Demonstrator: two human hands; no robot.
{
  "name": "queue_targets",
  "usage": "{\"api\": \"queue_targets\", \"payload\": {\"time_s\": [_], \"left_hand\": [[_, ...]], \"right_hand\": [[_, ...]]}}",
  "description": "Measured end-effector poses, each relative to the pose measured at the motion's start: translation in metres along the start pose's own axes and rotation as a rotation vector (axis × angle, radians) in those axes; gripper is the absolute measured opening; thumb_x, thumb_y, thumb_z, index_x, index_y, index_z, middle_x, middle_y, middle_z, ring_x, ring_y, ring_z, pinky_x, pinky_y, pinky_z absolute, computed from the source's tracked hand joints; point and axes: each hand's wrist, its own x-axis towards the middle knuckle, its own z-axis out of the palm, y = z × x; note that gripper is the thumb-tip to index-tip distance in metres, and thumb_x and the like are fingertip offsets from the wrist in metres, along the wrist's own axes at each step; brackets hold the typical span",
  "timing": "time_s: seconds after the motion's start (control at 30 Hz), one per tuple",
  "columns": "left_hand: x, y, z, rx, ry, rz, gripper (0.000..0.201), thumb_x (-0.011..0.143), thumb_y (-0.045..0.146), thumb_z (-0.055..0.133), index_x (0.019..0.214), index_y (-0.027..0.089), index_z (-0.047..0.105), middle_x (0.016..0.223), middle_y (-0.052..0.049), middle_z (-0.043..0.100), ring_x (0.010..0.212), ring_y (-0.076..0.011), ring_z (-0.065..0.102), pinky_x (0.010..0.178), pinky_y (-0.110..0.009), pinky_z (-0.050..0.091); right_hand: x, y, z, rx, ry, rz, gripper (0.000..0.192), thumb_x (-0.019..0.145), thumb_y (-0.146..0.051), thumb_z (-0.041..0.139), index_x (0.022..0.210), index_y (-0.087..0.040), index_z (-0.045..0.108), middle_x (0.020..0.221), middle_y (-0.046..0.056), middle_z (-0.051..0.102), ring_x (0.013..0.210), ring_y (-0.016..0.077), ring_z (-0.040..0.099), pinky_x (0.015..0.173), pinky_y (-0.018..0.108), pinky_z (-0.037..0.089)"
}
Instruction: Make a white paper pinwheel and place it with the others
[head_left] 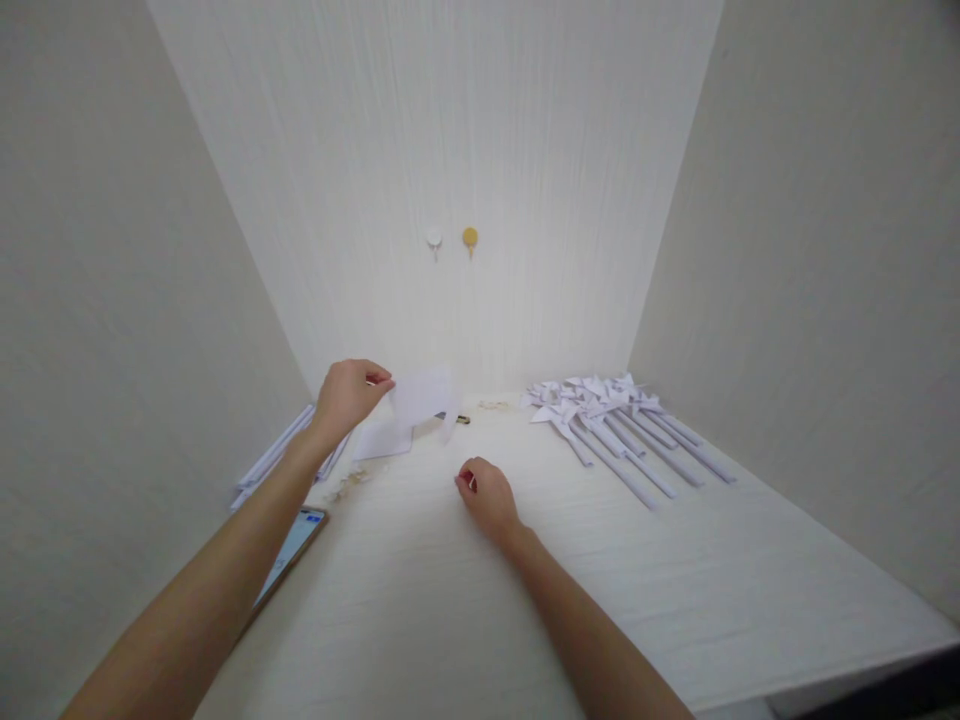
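Between thumb and fingertips, my left hand (pixel 351 396) pinches a white sheet of paper (pixel 421 395) by its left edge, raised off the table. Below it, more white paper (pixel 382 441) lies flat on the tabletop. My right hand (pixel 487 495) is near the middle of the table with its fingers curled together; whether anything small is inside them I cannot make out. Behind the raised sheet, a small dark object (pixel 463 420) shows in part, its kind too small to tell.
Several paper pinwheels (pixel 592 405) on rolled paper sticks lie at the back right. Rolled paper sticks (pixel 270 460) rest along the left wall. A phone (pixel 296 545) lies partly under my left forearm. A white hook (pixel 434 238) and a yellow hook (pixel 470 238) are on the back wall.
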Motion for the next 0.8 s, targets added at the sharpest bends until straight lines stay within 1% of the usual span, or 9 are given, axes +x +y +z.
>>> {"api": "queue_targets", "payload": {"time_s": [0.1,0.13,0.2,0.3,0.43,0.53,0.63,0.7,0.8], "left_hand": [[-0.013,-0.01,0.013,-0.122,0.0,-0.018,0.023,0.066,0.027,0.057,0.078,0.01,0.066,0.078,-0.007,0.068,0.069,-0.014,0.06,0.068,-0.026,0.047],[-0.018,-0.015,0.019,-0.259,0.021,-0.097,0.023,0.063,0.027,0.06,0.077,0.011,0.066,0.074,-0.006,0.068,0.067,-0.0146,0.06,0.066,-0.027,0.047],[-0.026,-0.027,0.033,-0.469,-0.008,-0.215,0.023,0.058,0.029,0.062,0.072,0.011,0.066,0.066,-0.006,0.067,0.062,-0.0147,0.059,0.063,-0.027,0.047],[-0.035,-0.043,0.049,-0.587,0.001,-0.337,0.02,0.056,0.028,0.063,0.065,0.011,0.066,0.059,-0.004,0.065,0.062,-0.0146,0.059,0.063,-0.027,0.048],[-0.038,-0.052,0.05,-0.497,0.054,-0.346,0.018,0.055,0.029,0.064,0.063,0.013,0.065,0.059,-0.003,0.065,0.064,-0.0165,0.06,0.062,-0.027,0.047],[-0.042,-0.045,0.048,-0.47,0.007,-0.204,0.013,0.057,0.026,0.063,0.063,0.014,0.064,0.069,-0.004,0.068,0.068,-0.0169,0.061,0.066,-0.028,0.048],[-0.053,-0.028,0.055,-0.419,-0.136,0.119,0.012,0.065,0.027,0.058,0.061,0.016,0.062,0.084,-0.006,0.068,0.078,-0.0164,0.061,0.074,-0.028,0.047],[-0.064,-0.016,0.065,-0.257,-0.211,0.295,0.013,0.07,0.024,0.054,0.062,0.017,0.062,0.092,-0.005,0.067,0.086,-0.0164,0.06,0.083,-0.029,0.044],[-0.081,-0.003,0.082,-0.096,-0.415,0.453,0.016,0.074,0.02,0.049,0.067,0.02,0.063,0.098,-0.004,0.065,0.093,-0.0161,0.058,0.086,-0.029,0.041]], "right_hand": [[0.006,0.006,0.001,0.326,0.077,0.136,0.016,0.077,-0.025,0.044,0.072,-0.016,0.056,0.069,0.001,0.059,0.055,0.0102,0.051,0.056,0.023,0.04],[0.008,0.008,0.002,0.443,0.088,0.173,0.019,0.078,-0.028,0.041,0.075,-0.016,0.055,0.071,0.002,0.06,0.053,0.0098,0.051,0.054,0.023,0.041],[0.011,0.011,0.002,0.605,0.091,0.214,0.022,0.079,-0.032,0.039,0.079,-0.015,0.054,0.075,0.002,0.06,0.051,0.0094,0.053,0.051,0.022,0.041],[0.011,0.013,0.003,0.644,0.071,0.219,0.02,0.077,-0.031,0.042,0.077,-0.015,0.054,0.076,0.003,0.06,0.053,0.0096,0.055,0.051,0.022,0.041],[0.01,0.013,0.005,0.649,0.04,0.223,0.017,0.076,-0.03,0.044,0.073,-0.016,0.053,0.073,0.002,0.06,0.053,0.0095,0.055,0.054,0.023,0.042],[0.012,0.012,0.006,0.867,0.019,0.298,0.022,0.075,-0.033,0.047,0.089,-0.017,0.05,0.084,0.004,0.063,0.058,0.0106,0.058,0.057,0.025,0.045],[0.011,0.009,0.003,1.22,-0.031,0.378,0.038,0.073,-0.038,0.051,0.106,-0.023,0.041,0.105,0.007,0.059,0.077,0.0132,0.061,0.065,0.028,0.048],[0.009,0.005,0.001,1.413,-0.101,0.359,0.04,0.07,-0.039,0.056,0.105,-0.025,0.042,0.111,0.006,0.056,0.085,0.0144,0.06,0.07,0.031,0.048],[0.006,0.003,0.0,1.484,-0.147,0.35,0.034,0.066,-0.036,0.061,0.094,-0.021,0.05,0.101,0.004,0.062,0.08,0.0144,0.059,0.067,0.029,0.049]]}}
